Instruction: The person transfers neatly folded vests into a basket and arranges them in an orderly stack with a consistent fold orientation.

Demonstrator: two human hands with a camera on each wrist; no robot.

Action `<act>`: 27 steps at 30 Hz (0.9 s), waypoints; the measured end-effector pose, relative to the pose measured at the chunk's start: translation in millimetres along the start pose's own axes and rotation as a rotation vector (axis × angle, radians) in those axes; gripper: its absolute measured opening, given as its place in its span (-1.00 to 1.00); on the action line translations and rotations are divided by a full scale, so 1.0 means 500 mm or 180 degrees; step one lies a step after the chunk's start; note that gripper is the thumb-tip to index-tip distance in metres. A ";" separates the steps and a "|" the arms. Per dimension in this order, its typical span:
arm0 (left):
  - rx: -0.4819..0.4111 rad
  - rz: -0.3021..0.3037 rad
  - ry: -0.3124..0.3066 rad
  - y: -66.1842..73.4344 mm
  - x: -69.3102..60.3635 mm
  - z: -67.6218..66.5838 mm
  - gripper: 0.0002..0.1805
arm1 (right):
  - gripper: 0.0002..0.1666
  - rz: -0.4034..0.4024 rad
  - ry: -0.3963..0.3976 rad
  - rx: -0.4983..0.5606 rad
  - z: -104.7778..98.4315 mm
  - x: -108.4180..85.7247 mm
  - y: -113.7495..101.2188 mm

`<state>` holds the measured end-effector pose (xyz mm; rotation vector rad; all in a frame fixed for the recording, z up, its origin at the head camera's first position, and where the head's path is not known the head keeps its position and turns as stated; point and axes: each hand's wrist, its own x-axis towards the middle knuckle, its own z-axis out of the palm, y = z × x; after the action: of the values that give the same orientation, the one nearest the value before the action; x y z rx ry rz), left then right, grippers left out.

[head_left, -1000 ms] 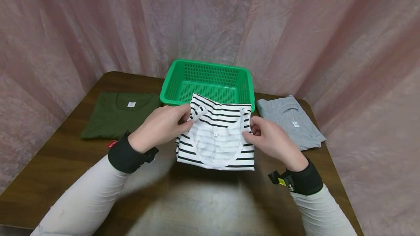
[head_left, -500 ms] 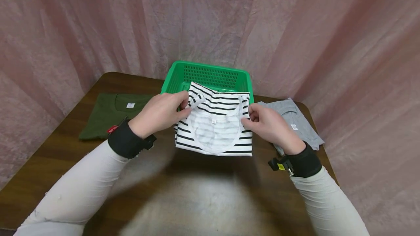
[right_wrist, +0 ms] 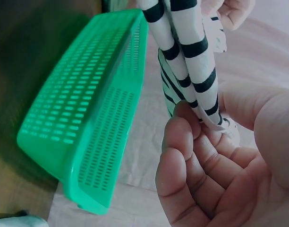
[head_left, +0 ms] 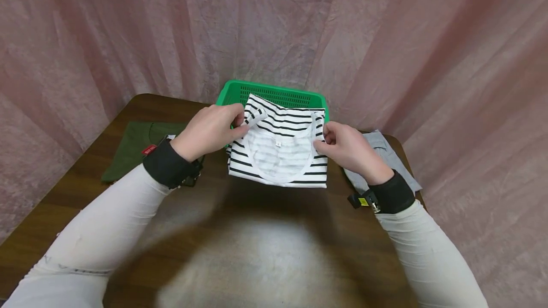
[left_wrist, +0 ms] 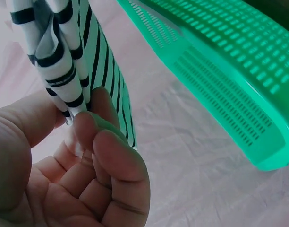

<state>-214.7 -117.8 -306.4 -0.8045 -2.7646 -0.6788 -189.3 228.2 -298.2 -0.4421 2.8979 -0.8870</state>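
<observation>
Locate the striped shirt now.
In the head view, the striped shirt is central, held by the left hand and right hand, partly hiding the green basket.

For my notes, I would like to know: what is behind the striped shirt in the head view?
The basket: its far rim and slotted far wall show above the striped shirt, with the curtain beyond. Its floor is covered, so anything there cannot be seen.

Striped cloth (left_wrist: 77,56) in left hand (left_wrist: 83,165) (green basket (left_wrist: 229,111) upper right)
</observation>
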 end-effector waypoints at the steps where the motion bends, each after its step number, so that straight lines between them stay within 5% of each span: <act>1: 0.0007 -0.0001 0.0016 -0.002 0.004 0.000 -0.73 | -0.64 -0.0011 0.0006 -0.0014 -0.002 0.004 0.000; 27: -0.0063 -0.0279 0.0216 -0.030 0.100 0.000 -0.75 | -0.73 0.0035 0.0329 -0.0252 -0.020 0.111 0.011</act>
<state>-264.7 -106.1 -297.4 -0.6544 -2.7493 -0.7360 -245.1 221.4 -292.3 -0.3971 3.0349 -0.8196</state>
